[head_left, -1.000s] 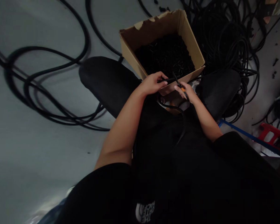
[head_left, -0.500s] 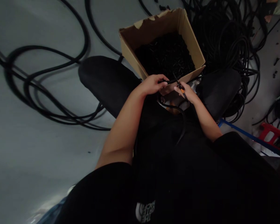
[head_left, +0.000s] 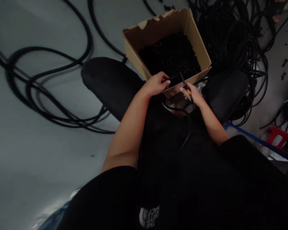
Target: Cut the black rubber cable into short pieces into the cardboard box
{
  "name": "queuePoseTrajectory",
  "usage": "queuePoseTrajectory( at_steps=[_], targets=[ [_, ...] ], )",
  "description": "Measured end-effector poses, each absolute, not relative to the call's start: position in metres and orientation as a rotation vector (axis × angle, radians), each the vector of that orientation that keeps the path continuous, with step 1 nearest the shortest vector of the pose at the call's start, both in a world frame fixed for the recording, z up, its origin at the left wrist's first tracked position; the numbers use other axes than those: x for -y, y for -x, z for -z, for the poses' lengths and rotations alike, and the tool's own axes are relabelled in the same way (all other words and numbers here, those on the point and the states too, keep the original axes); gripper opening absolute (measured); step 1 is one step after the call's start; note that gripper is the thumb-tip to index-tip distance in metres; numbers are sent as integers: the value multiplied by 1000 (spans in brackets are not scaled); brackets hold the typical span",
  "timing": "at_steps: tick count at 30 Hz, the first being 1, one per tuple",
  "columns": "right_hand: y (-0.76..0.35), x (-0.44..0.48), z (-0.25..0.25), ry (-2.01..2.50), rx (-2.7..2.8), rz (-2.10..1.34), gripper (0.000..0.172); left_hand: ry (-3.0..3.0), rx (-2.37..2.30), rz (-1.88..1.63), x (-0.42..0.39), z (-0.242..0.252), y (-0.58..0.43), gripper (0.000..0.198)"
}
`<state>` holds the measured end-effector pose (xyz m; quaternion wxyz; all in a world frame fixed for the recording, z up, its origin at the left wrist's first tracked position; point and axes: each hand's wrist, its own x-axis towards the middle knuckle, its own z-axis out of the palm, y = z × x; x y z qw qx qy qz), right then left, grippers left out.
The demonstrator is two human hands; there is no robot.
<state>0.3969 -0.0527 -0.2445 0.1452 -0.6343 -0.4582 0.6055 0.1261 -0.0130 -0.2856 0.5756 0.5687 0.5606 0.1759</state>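
Observation:
My left hand (head_left: 157, 84) is closed, thumb against fingers, on a black cable (head_left: 174, 77) whose end points toward the right over the box's near edge. Scissors with orange on the handle (head_left: 189, 92) sit in my right hand (head_left: 195, 94), their blades upward by the cable's end. Whether the blades touch the cable is too dark to tell. Both hands are at the near rim of a cardboard box (head_left: 133, 53), which holds a heap of short black pieces (head_left: 170, 54). Below the hands, a thin black cable (head_left: 188, 124) curves over my lap.
Loose loops of black cable (head_left: 45, 67) lie on the grey floor at left. A large tangle of cable (head_left: 227, 35) is behind the box at right. At far right are a red plastic item (head_left: 277, 135) and a blue bar (head_left: 252, 135). Part of another person (head_left: 276, 17) shows top right.
My left hand has shifted slightly up and left with the cable. The scissors have moved a little right, and the gap between the hands looks slightly wider.

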Motion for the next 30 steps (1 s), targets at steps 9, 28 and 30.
queuePoseTrajectory(
  at_steps=[9, 28, 30],
  targets=[
    [-393, 62, 256, 1576, 1408, -1893, 51, -1288, -1263, -468, 14, 277, -132, 45],
    [-393, 63, 258, 1683, 1568, -1793, 77, -1442, -1178, -447, 14, 288, -132, 22],
    [-393, 61, 256, 1682, 1633, -1715, 79, -1445, -1224, -439, 14, 285, -132, 25]
  ],
)
